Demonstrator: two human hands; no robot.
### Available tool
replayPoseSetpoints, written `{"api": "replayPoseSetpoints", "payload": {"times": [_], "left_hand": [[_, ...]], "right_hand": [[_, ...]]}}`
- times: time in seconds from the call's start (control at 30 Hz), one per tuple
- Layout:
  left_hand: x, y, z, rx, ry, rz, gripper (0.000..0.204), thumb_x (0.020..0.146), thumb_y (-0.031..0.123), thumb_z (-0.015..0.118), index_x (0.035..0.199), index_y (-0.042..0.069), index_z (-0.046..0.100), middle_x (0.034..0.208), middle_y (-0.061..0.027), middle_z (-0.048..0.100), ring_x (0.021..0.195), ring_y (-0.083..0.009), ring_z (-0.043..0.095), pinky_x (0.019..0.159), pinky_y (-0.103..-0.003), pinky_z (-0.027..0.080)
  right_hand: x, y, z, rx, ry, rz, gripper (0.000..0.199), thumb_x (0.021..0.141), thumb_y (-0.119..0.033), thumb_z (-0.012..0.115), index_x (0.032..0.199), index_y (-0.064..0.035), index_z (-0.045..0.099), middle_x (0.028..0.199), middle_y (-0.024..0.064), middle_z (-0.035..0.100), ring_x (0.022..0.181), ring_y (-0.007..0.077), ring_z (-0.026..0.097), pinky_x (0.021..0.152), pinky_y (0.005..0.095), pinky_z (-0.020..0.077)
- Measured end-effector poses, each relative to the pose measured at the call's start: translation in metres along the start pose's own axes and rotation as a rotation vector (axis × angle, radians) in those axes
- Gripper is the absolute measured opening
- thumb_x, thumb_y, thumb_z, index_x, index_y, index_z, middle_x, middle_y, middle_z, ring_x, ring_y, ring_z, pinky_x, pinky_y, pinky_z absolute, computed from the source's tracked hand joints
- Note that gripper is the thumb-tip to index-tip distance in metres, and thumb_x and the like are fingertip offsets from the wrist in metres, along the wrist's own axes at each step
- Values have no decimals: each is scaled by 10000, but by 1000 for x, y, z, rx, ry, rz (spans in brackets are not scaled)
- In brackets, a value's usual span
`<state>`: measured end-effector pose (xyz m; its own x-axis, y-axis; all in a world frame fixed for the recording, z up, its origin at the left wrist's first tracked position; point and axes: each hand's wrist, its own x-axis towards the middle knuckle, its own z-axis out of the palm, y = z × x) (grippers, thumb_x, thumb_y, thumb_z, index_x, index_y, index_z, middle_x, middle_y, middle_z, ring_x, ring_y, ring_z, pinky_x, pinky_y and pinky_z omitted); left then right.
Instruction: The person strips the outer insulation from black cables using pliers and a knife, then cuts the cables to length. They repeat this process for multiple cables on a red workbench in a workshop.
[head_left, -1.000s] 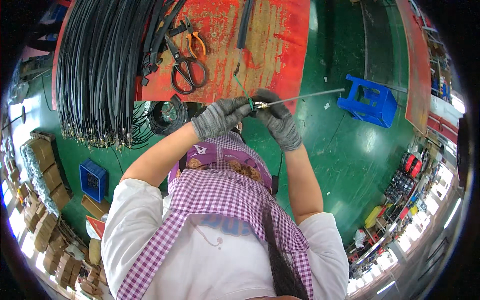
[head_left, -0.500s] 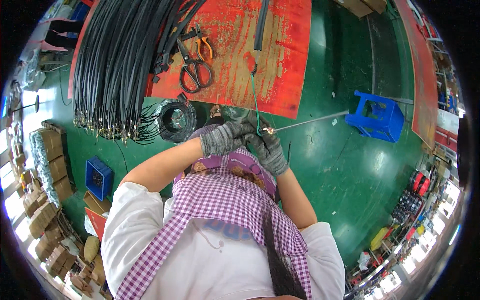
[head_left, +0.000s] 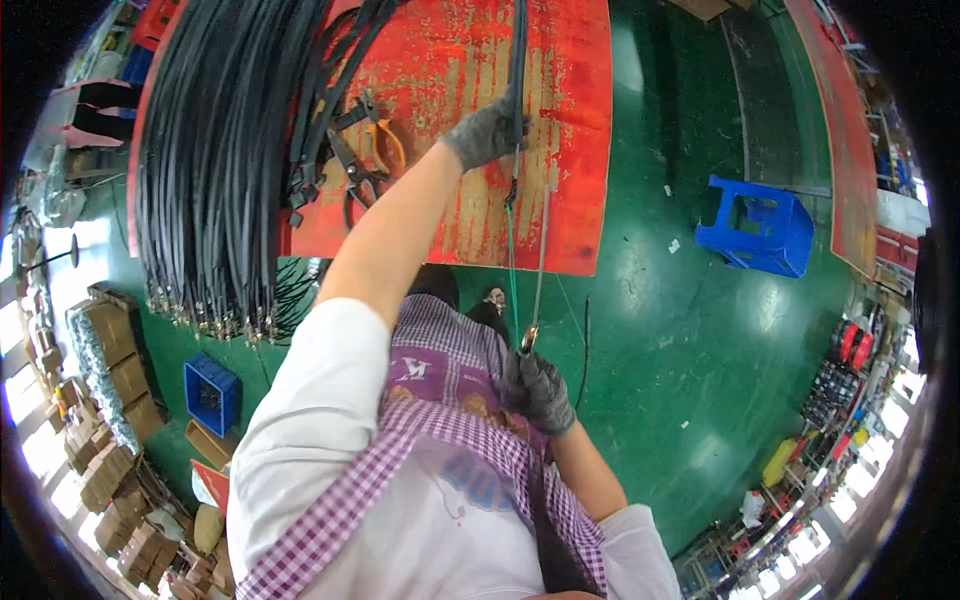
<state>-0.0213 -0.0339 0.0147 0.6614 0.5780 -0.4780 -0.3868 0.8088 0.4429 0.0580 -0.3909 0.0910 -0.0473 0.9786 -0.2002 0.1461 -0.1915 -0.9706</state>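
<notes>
Both gloved hands grip a black cable (head_left: 517,45) over the red table (head_left: 575,130), green floor (head_left: 680,330) below.

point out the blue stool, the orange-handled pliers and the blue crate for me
blue stool (head_left: 757,226), head view, on its seat.
orange-handled pliers (head_left: 386,148), head view, on an orange handle.
blue crate (head_left: 211,395), head view, on its rim.

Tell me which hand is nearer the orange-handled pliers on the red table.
Left. The left hand is stretched out over the red table, just right of the orange-handled pliers. The right hand is back at the chest, gripping the cable's metal end.
</notes>
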Motion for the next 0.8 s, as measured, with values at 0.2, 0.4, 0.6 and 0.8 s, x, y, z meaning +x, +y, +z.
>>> {"api": "replayPoseSetpoints", "payload": {"times": [0.2,0.4,0.6,0.8], "left_hand": [[55,-12,-3,-463,-169,-241,305,755,390,517,651,109,458,453,59,365,372,-60,350,338,-196,333],[49,-1,-3,-397,-54,-274,393,685,469,546,558,149,358,433,86,271,346,-39,254,314,-167,245],[42,14,-2,-319,51,-250,418,653,490,559,533,158,334,430,92,253,345,-33,239,315,-166,241],[42,27,-4,-381,16,-251,354,756,420,502,574,144,377,441,81,275,357,-52,252,322,-196,260]], "right_hand": [[46,-52,-11,352,13,684,352,813,-390,402,781,-54,500,574,5,425,505,107,397,454,243,313],[104,-23,5,349,58,719,347,825,-369,395,797,-45,514,569,7,456,489,104,405,447,242,317],[114,-26,18,594,116,766,336,809,-389,436,786,-58,490,497,-34,374,381,65,331,356,211,257],[128,-30,20,545,142,758,343,810,-398,432,777,-61,486,477,-38,361,356,63,321,334,204,246]]}}
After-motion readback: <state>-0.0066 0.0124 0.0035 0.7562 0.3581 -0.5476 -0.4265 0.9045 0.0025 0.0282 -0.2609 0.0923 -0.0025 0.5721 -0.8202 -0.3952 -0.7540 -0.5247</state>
